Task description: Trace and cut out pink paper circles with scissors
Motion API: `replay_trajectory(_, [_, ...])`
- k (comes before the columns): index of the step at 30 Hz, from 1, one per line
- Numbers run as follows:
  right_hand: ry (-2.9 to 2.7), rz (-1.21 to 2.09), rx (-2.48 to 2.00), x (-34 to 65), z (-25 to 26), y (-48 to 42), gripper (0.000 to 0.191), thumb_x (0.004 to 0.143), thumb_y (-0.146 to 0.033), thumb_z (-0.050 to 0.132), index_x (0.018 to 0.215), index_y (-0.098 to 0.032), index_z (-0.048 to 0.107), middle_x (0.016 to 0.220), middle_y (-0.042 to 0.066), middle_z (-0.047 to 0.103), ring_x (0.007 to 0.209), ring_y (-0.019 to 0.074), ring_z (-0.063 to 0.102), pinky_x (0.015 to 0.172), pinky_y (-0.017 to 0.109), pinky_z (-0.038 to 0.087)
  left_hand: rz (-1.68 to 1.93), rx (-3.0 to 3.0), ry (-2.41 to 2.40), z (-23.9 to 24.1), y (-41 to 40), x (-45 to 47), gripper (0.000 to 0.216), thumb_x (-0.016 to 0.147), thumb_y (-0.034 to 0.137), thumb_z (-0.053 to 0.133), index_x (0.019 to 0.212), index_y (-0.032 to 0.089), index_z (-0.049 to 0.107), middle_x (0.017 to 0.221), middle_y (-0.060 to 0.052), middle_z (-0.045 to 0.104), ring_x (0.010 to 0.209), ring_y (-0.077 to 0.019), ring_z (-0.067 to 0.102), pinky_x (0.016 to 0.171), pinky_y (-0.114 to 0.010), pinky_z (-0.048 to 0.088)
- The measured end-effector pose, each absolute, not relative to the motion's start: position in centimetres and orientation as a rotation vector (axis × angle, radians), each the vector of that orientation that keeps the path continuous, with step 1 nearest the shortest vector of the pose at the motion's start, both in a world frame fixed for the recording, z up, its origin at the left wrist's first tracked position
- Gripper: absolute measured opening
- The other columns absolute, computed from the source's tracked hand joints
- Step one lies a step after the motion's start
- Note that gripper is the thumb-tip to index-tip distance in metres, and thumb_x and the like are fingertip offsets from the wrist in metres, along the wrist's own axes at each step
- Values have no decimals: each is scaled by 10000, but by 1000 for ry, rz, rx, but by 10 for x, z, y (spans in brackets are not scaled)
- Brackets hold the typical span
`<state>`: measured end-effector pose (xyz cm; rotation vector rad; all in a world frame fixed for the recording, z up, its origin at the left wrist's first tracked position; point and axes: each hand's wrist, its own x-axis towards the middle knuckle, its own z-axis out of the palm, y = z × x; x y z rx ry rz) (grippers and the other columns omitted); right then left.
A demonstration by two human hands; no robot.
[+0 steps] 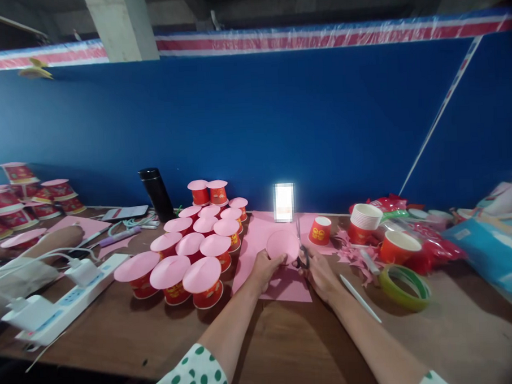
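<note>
A big blue wall (278,117) is seen at the back, and a brown counter (283,343) is set in front of it. On the counter's left side, rows of red cups (207,295) are lined up, each topped with a round pink paper. Beside them, a flat pink sheet (251,253) is laid out, and the work is done over it. Both hands are filled. The pink circle (281,243) is pinched by the left hand (265,269), between thumb and fingers, and is held over the sheet. The scissors (303,258) are gripped by the right hand (321,275), with the blades pointed away, near the circle's right edge. Whether the paper is touched by the blades cannot be told. The edge seems to be getting trimmed. For the next snip, the circle should be held firmly and turned a little, so that a smooth curve is cut. Little pink scraps (347,255) are heaped off to the right.
</note>
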<state>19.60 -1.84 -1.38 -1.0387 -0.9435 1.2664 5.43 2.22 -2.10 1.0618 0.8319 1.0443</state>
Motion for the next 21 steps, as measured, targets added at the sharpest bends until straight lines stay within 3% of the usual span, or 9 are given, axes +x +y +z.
replay_trajectory(5, [-922, 1289, -1041, 196, -11, -18, 493, 642, -402, 676, 1061, -209, 502, 675, -14, 589, 392, 59, 449, 285, 136, 274, 1022, 1062, 857, -24, 25, 55, 392, 574, 374, 721, 797, 63, 632, 580, -55, 602, 455, -99, 510, 433, -206, 379])
replay_trajectory(10, [-891, 1272, -1015, 196, -8, -17, 476, 622, -367, 701, 1020, -176, 523, 650, -12, 579, 421, 54, 458, 367, 153, 351, 1029, 1067, 852, -25, 26, 56, 401, 561, 362, 731, 807, 64, 626, 585, -52, 598, 450, -93, 497, 419, -198, 358])
replay_trajectory(21, [-926, 1283, -1066, 195, -8, -18, 501, 643, -415, 662, 1066, -202, 498, 671, -13, 594, 394, 57, 435, 287, 135, 271, 1015, 1025, 831, -19, 23, 55, 424, 538, 353, 742, 844, 76, 646, 645, -72, 633, 492, -110, 528, 463, -218, 405])
